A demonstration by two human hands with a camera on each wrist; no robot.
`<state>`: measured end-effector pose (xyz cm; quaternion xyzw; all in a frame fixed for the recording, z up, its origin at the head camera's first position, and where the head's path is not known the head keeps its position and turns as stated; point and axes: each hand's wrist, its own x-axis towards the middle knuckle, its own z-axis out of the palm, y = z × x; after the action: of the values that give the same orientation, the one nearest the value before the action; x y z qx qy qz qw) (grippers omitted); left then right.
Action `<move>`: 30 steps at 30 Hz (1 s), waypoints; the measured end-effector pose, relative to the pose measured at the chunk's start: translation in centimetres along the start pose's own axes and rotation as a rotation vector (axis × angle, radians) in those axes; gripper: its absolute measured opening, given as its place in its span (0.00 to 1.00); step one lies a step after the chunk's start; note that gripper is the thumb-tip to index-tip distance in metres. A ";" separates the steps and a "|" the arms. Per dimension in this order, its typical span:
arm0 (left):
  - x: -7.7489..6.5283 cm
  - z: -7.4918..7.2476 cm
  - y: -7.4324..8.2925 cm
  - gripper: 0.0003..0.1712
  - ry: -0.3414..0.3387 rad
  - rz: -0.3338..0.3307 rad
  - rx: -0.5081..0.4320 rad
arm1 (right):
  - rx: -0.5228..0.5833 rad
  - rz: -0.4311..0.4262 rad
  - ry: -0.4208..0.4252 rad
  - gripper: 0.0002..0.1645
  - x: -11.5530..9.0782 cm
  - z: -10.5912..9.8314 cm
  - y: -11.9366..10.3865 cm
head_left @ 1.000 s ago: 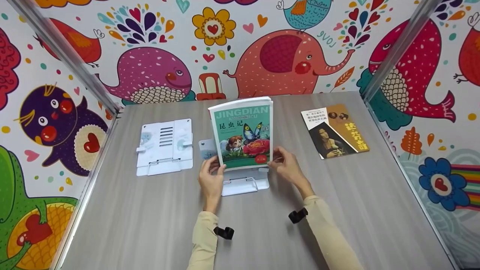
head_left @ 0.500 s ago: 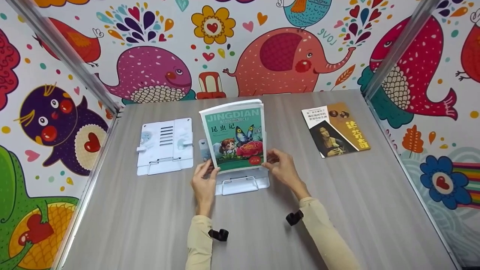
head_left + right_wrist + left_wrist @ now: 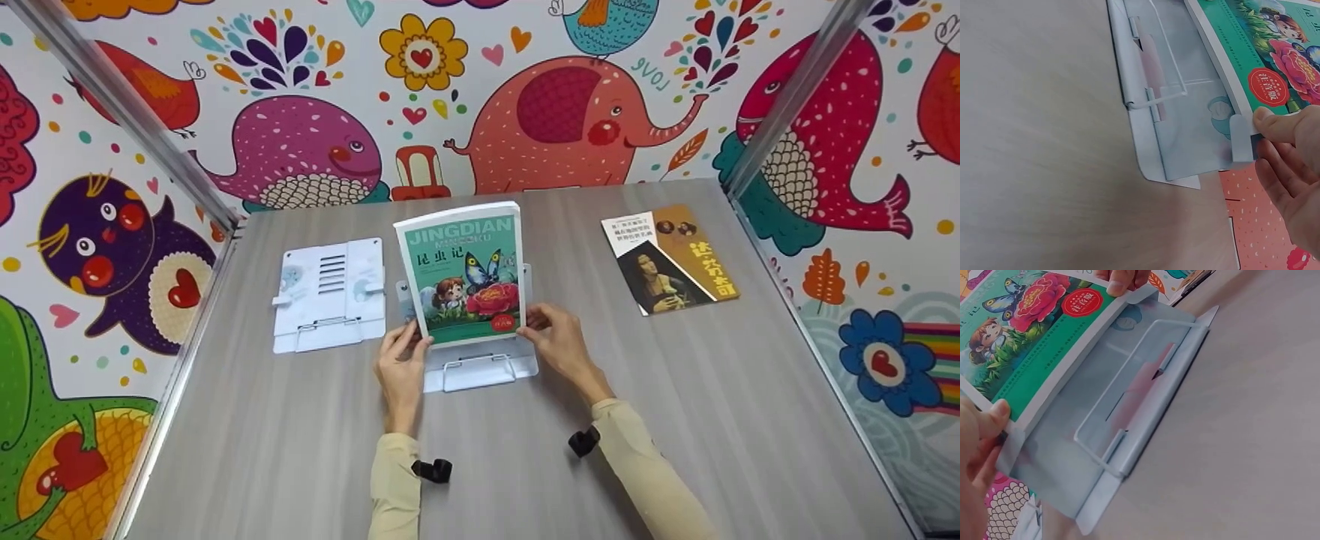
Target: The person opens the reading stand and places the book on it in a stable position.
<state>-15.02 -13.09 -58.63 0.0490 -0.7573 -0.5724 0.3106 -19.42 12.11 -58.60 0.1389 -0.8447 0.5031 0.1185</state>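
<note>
A thick green paperback book (image 3: 469, 274) with a butterfly and a pink flower on its cover leans back over a white book stand (image 3: 525, 366). My left hand (image 3: 400, 367) pinches its lower left corner, thumb on the front cover. At the lower right corner my right hand (image 3: 559, 341) does the same, its thumb (image 3: 1272, 122) on the cover near the red label. Both wrist views show the stand's small side tabs right at the book's bottom corners. Below the book, the stand's wire page holder (image 3: 1114, 391) lies down over the front lip. The book hides most of the stand's back.
To the left lies a second white book stand (image 3: 330, 296) with slots and a wire holder. A brown, white and black book (image 3: 670, 262) lies flat at the right. Patterned walls with metal posts (image 3: 802, 97) border the table (image 3: 300, 450).
Both hands have shifted the green book left and slightly down over the stand, most of it in the first half second. The other stand and the other book stay in place.
</note>
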 end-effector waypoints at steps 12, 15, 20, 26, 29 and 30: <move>-0.1 -0.2 -2.7 0.22 -0.015 -0.019 0.047 | -0.017 -0.012 0.034 0.10 -0.6 0.7 -0.1; -0.2 -0.3 -2.6 0.21 -0.017 -0.020 0.082 | -0.023 -0.011 0.036 0.09 -0.6 0.8 -0.2; -0.3 -0.4 -2.6 0.19 -0.009 -0.021 0.136 | -0.014 -0.003 0.054 0.08 -0.6 1.0 -0.1; -0.7 -0.4 -2.9 0.16 0.024 0.044 0.212 | -0.011 0.013 0.084 0.08 -0.7 1.0 -0.1; -0.7 -0.3 -3.3 0.15 0.045 0.099 0.228 | -0.001 0.018 0.090 0.08 -0.7 1.0 0.0; -0.7 -0.3 -3.4 0.14 0.050 0.111 0.230 | 0.002 0.017 0.093 0.08 -0.8 1.0 0.0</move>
<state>-15.22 -14.18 -61.94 0.0568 -0.8114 -0.4624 0.3530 -18.76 11.27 -59.31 0.1083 -0.8389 0.5109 0.1532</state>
